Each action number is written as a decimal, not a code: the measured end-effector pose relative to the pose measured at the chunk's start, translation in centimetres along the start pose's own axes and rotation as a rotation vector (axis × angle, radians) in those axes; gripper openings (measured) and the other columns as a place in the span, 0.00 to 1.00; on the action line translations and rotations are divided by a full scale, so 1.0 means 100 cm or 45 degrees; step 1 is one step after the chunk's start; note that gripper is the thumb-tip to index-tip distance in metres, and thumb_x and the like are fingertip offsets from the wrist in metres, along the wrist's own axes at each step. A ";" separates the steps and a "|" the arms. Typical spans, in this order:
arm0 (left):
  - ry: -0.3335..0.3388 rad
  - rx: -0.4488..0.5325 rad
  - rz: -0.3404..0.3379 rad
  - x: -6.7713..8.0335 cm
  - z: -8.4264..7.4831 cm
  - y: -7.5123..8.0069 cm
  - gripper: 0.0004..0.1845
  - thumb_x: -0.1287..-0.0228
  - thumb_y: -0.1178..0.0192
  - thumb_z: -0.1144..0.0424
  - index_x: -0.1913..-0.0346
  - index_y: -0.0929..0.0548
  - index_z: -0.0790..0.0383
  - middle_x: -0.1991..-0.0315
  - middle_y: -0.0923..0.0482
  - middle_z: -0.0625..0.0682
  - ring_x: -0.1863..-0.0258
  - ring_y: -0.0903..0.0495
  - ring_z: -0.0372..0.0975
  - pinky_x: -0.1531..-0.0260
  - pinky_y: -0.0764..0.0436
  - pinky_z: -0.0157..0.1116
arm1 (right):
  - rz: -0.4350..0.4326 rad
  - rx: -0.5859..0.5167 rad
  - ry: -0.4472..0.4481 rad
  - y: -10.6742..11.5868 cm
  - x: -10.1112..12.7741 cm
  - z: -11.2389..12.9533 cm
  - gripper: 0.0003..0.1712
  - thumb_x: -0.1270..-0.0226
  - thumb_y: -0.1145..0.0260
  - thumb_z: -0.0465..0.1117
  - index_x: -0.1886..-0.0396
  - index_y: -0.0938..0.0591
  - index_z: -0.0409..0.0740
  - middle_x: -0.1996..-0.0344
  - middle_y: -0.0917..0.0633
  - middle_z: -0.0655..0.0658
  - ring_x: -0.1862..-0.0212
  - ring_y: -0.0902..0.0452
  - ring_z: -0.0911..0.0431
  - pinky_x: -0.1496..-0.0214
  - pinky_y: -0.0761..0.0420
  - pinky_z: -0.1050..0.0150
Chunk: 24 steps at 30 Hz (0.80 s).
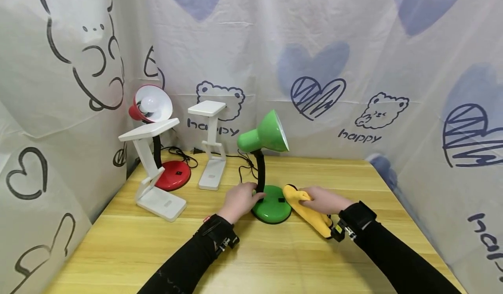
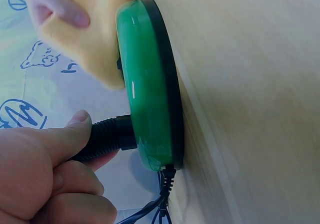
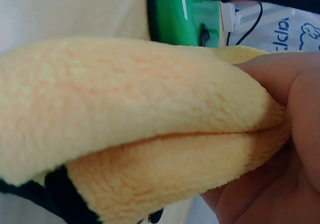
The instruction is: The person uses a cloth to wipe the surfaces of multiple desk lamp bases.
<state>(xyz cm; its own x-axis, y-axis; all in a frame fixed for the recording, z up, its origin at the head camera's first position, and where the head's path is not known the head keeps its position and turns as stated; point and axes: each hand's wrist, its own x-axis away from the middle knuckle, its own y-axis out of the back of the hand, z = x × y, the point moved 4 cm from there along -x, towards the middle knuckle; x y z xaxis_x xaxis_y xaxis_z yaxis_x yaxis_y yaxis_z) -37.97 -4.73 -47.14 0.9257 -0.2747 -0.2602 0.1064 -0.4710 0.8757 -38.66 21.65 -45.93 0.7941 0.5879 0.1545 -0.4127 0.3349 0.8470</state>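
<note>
A green desk lamp (image 1: 272, 204) stands on the wooden table, its shade tilted toward the right. My left hand (image 1: 240, 201) grips the lower part of its black flexible neck (image 2: 102, 136), thumb and fingers around it just above the base. In my right hand (image 1: 324, 200) is a folded yellow cloth (image 1: 310, 213) with dark edging, pinched between thumb and fingers. The cloth lies against the right side of the green base in the head view. Seen from the right wrist, the fuzzy cloth (image 3: 150, 93) fills most of the picture, with the green base behind it.
To the left stand a white folding lamp (image 1: 161, 203), a red lamp (image 1: 173, 176) and a second white folding lamp (image 1: 212, 174). Black cords (image 1: 180, 153) lie coiled behind them. A printed cloth curtain (image 1: 259, 58) hangs along the back and sides.
</note>
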 end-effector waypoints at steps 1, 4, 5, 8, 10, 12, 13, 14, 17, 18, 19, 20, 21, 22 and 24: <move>0.005 0.002 0.002 0.000 0.001 0.000 0.21 0.30 0.39 0.41 0.55 0.12 0.55 0.62 0.12 0.50 0.75 0.19 0.37 0.81 0.30 0.32 | 0.004 0.003 0.008 -0.002 0.004 0.001 0.04 0.22 0.40 0.47 0.59 0.22 0.55 0.77 0.32 0.54 0.75 0.34 0.64 0.67 0.32 0.65; 0.015 0.019 0.010 -0.001 0.002 0.001 0.20 0.30 0.39 0.41 0.55 0.12 0.55 0.64 0.12 0.50 0.77 0.21 0.35 0.82 0.31 0.32 | 0.010 0.019 0.039 -0.008 0.014 0.007 0.05 0.22 0.40 0.47 0.59 0.21 0.54 0.76 0.30 0.55 0.76 0.35 0.65 0.68 0.32 0.66; 0.017 0.023 0.011 -0.001 0.003 0.001 0.20 0.30 0.39 0.41 0.56 0.12 0.55 0.64 0.12 0.50 0.77 0.22 0.35 0.83 0.32 0.32 | 0.012 0.035 0.049 -0.009 0.017 0.010 0.04 0.21 0.40 0.47 0.57 0.20 0.56 0.77 0.30 0.56 0.77 0.35 0.65 0.68 0.32 0.67; 0.016 0.035 0.015 -0.001 0.003 0.001 0.19 0.30 0.38 0.42 0.56 0.12 0.55 0.65 0.12 0.49 0.79 0.24 0.34 0.83 0.32 0.32 | 0.005 0.083 0.063 -0.014 0.024 0.019 0.11 0.22 0.40 0.47 0.47 0.17 0.55 0.79 0.31 0.57 0.81 0.40 0.67 0.71 0.34 0.69; 0.016 0.043 0.018 0.000 0.003 0.001 0.19 0.31 0.38 0.42 0.56 0.12 0.55 0.65 0.12 0.49 0.79 0.24 0.33 0.84 0.32 0.32 | 0.003 0.133 0.077 -0.018 0.029 0.024 0.16 0.23 0.39 0.47 0.40 0.18 0.53 0.80 0.31 0.57 0.84 0.44 0.67 0.73 0.36 0.70; 0.018 0.045 0.021 0.000 0.003 0.000 0.19 0.31 0.38 0.42 0.56 0.12 0.55 0.65 0.12 0.49 0.79 0.24 0.33 0.83 0.32 0.32 | -0.001 0.167 0.088 -0.022 0.033 0.029 0.22 0.24 0.38 0.45 0.34 0.20 0.51 0.76 0.22 0.53 0.85 0.46 0.67 0.76 0.38 0.71; 0.020 0.049 0.023 0.000 0.004 0.000 0.19 0.31 0.38 0.42 0.55 0.12 0.55 0.64 0.12 0.49 0.78 0.24 0.34 0.83 0.32 0.32 | 0.002 0.183 0.094 -0.025 0.034 0.031 0.23 0.25 0.37 0.45 0.32 0.21 0.51 0.69 0.16 0.50 0.86 0.47 0.66 0.76 0.39 0.72; 0.024 0.051 0.023 -0.001 0.004 0.000 0.19 0.31 0.38 0.42 0.55 0.12 0.55 0.64 0.11 0.50 0.77 0.22 0.35 0.83 0.31 0.32 | 0.004 0.198 0.104 -0.028 0.036 0.034 0.25 0.25 0.37 0.44 0.31 0.23 0.51 0.59 0.12 0.47 0.86 0.48 0.65 0.76 0.39 0.72; 0.031 0.044 0.030 -0.001 0.004 0.000 0.20 0.31 0.38 0.42 0.54 0.11 0.55 0.61 0.11 0.50 0.73 0.17 0.38 0.80 0.28 0.33 | -0.009 0.268 0.173 -0.039 0.038 0.044 0.30 0.28 0.36 0.41 0.28 0.26 0.53 0.32 0.21 0.44 0.71 0.18 0.61 0.70 0.26 0.70; 0.035 0.042 0.032 -0.001 0.004 0.000 0.20 0.31 0.38 0.42 0.53 0.11 0.54 0.60 0.11 0.51 0.70 0.16 0.40 0.78 0.26 0.34 | -0.021 0.297 0.211 -0.043 0.038 0.049 0.31 0.30 0.36 0.40 0.28 0.26 0.53 0.28 0.26 0.45 0.58 0.14 0.57 0.62 0.20 0.67; 0.040 0.038 0.034 -0.002 0.005 0.000 0.21 0.31 0.38 0.41 0.52 0.11 0.54 0.58 0.11 0.51 0.68 0.14 0.41 0.77 0.24 0.35 | -0.035 0.336 0.246 -0.047 0.038 0.054 0.32 0.31 0.35 0.39 0.27 0.26 0.53 0.27 0.27 0.47 0.44 0.16 0.54 0.52 0.17 0.62; 0.045 0.034 0.037 -0.002 0.005 0.000 0.21 0.31 0.38 0.41 0.51 0.11 0.54 0.56 0.11 0.52 0.65 0.14 0.43 0.74 0.22 0.36 | -0.053 0.370 0.285 -0.051 0.037 0.060 0.32 0.32 0.35 0.39 0.27 0.26 0.52 0.26 0.28 0.47 0.32 0.24 0.51 0.43 0.18 0.56; 0.049 0.032 0.041 -0.002 0.006 0.000 0.22 0.32 0.38 0.40 0.50 0.11 0.54 0.54 0.11 0.52 0.63 0.13 0.44 0.72 0.21 0.38 | -0.073 0.412 0.326 -0.055 0.036 0.065 0.33 0.33 0.34 0.40 0.27 0.26 0.51 0.26 0.28 0.47 0.25 0.34 0.49 0.36 0.21 0.51; 0.055 0.032 0.045 -0.003 0.006 0.000 0.22 0.32 0.38 0.40 0.49 0.11 0.53 0.53 0.11 0.52 0.61 0.13 0.45 0.70 0.19 0.40 | -0.084 0.450 0.356 -0.058 0.035 0.071 0.33 0.33 0.34 0.40 0.27 0.27 0.50 0.26 0.29 0.47 0.24 0.36 0.48 0.31 0.26 0.47; 0.066 0.038 0.056 -0.003 0.006 0.000 0.24 0.32 0.38 0.39 0.47 0.12 0.53 0.51 0.12 0.52 0.58 0.13 0.46 0.66 0.17 0.43 | -0.101 0.525 0.402 -0.065 0.032 0.079 0.33 0.32 0.34 0.43 0.27 0.27 0.49 0.25 0.31 0.47 0.23 0.37 0.48 0.29 0.28 0.47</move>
<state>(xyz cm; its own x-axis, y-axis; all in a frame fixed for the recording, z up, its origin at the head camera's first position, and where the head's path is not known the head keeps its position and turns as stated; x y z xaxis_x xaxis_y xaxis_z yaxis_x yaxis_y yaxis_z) -38.47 -5.19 -47.33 0.9467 -0.2525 -0.1998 0.0551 -0.4844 0.8731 -29.96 15.53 -46.89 0.6165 0.7869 -0.0253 -0.0959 0.1070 0.9896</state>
